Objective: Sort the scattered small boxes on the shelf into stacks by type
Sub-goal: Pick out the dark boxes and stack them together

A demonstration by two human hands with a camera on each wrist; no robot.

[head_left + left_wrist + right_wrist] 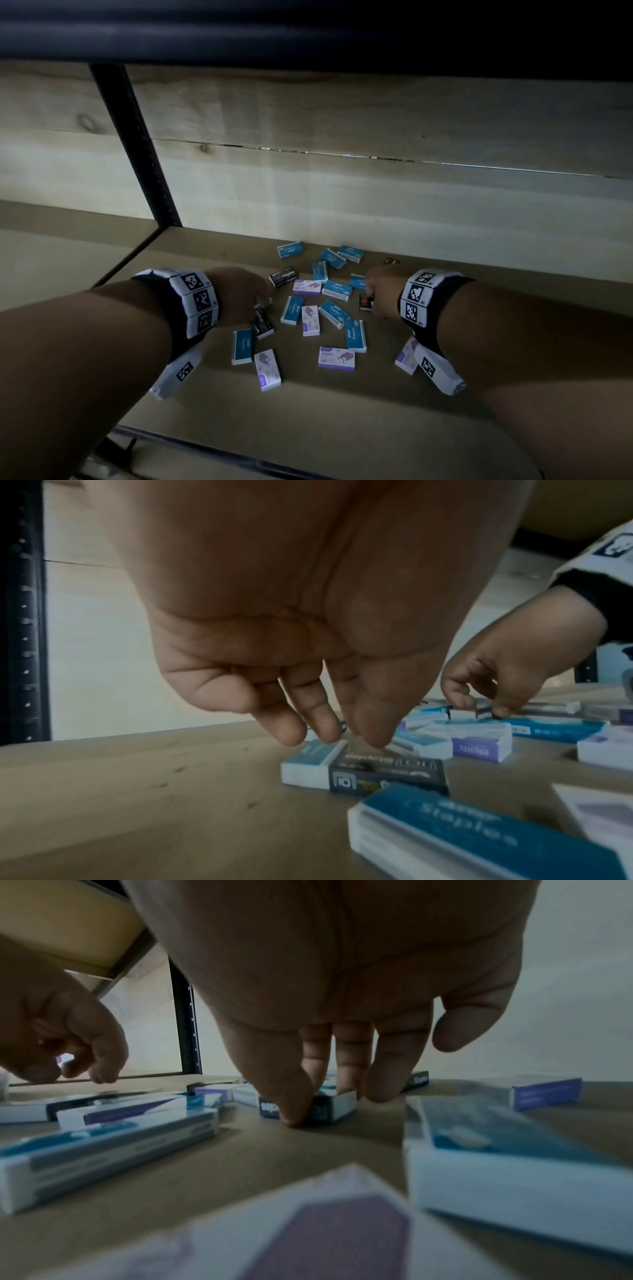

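Note:
Blue (pixel 333 290), purple-and-white (pixel 336 358) and black (pixel 283 277) staple boxes lie scattered flat on the wooden shelf (pixel 342 418). My left hand (pixel 262 303) hangs fingers-down over a black box (pixel 387 775), which lies against a blue box (pixel 310 762). Its fingertips (pixel 371 739) hover just above the black box without gripping it. My right hand (pixel 322 1104) pinches another black box (pixel 268 1108) between thumb and fingers, and that box still lies on the shelf. In the head view this box (pixel 365 303) shows under the right fingers.
A dark metal upright (pixel 137 147) stands at the back left, and a pale wooden back wall (pixel 376 198) closes the shelf. An upper shelf (pixel 308 31) hangs low overhead. One small dark box (pixel 391 261) lies at the back right. Bare board lies towards the front edge.

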